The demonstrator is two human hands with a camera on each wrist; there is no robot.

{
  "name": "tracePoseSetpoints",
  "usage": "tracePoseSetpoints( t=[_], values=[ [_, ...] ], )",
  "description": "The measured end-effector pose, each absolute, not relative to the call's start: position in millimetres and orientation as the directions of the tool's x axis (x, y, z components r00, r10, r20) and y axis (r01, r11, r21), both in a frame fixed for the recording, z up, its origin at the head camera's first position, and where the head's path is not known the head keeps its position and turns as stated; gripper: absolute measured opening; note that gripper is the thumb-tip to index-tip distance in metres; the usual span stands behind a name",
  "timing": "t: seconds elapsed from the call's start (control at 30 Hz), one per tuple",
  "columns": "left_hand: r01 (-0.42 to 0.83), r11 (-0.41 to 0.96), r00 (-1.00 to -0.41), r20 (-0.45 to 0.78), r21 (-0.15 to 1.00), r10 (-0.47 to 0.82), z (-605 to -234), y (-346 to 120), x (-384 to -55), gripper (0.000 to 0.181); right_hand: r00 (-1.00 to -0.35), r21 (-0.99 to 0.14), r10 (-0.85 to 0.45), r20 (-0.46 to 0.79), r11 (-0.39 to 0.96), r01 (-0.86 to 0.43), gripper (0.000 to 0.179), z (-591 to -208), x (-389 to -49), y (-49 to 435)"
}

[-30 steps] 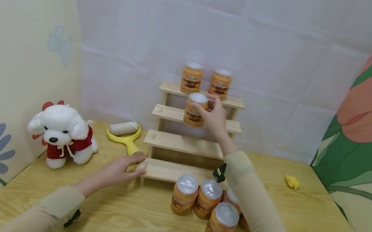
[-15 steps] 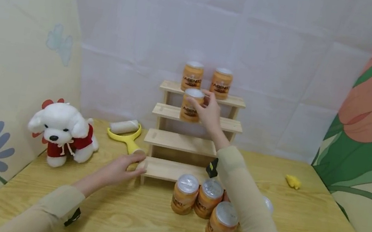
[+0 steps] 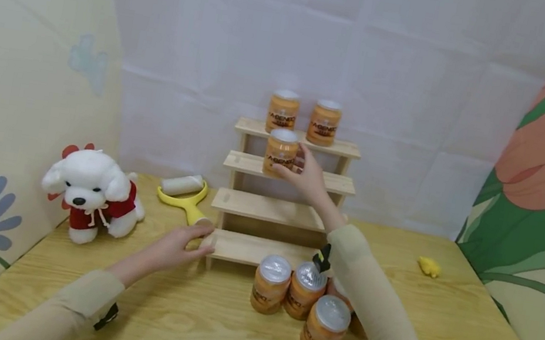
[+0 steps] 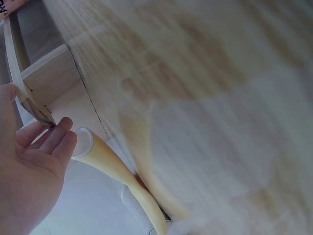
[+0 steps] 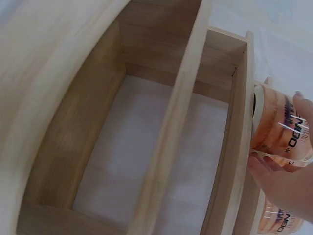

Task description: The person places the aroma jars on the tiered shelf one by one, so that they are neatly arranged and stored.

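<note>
An orange can [image 3: 280, 156] with a silver top stands upright at the second-highest step of a wooden tiered shelf [image 3: 266, 209]. My right hand [image 3: 310, 176] is around its right side, thumb across the front and fingers at the side. In the right wrist view, thumb and a finger of the right hand [image 5: 288, 183] flank the can [image 5: 279, 122], its base at the board. My left hand [image 3: 174, 247] pinches the left end of the lowest board; the left wrist view shows the hand [image 4: 39, 166] with fingertips against the board end [image 4: 36, 110].
Two more orange cans [image 3: 325, 123] stand on the top step. Several cans [image 3: 324, 328] are grouped before the shelf, some partly behind the right sleeve. A yellow-handled lint roller [image 3: 187, 201], white plush dog [image 3: 94, 195] and small yellow object [image 3: 429, 267] lie around.
The right hand has carried the can left onto the second-highest step. Its fingers have since slid lower down the can's side, and the forearm has shifted right. The left hand stays put.
</note>
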State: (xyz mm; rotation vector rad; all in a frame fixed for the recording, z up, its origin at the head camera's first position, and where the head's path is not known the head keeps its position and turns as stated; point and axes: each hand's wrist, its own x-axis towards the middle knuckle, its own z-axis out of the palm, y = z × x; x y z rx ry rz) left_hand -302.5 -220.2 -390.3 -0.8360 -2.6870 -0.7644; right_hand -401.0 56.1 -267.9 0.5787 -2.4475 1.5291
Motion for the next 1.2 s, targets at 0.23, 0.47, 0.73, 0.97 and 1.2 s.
tracePoseSetpoints(
  t=[0.23,0.47,0.73,0.97,1.2],
  values=[
    [0.575,0.702,-0.817,0.339,0.419,0.466,-390,-219,-303,0.050,-0.916,-0.814,-0.199,0.349,0.420,-0.401,0.074,-276,-400,61],
    [0.589,0.697,-0.806,0.352,0.408,0.475,-390,-220,-303,0.050,-0.920,-0.781,-0.188,0.344,0.487,-0.392,0.067,-274,-400,62],
    [0.589,0.697,-0.807,0.353,0.410,0.474,-388,-221,-302,0.050,-0.909,-0.686,-0.174,0.378,0.607,-0.402,0.063,-271,-404,54],
    [0.592,0.698,-0.804,0.358,0.403,0.475,-388,-222,-303,0.050,-0.898,-0.605,-0.145,0.415,0.693,-0.391,0.063,-270,-403,49],
    [0.576,0.715,-0.815,0.344,0.396,0.467,-390,-221,-303,0.050,-0.904,-0.563,-0.124,0.409,0.745,-0.357,0.062,-272,-404,48]
  ],
)
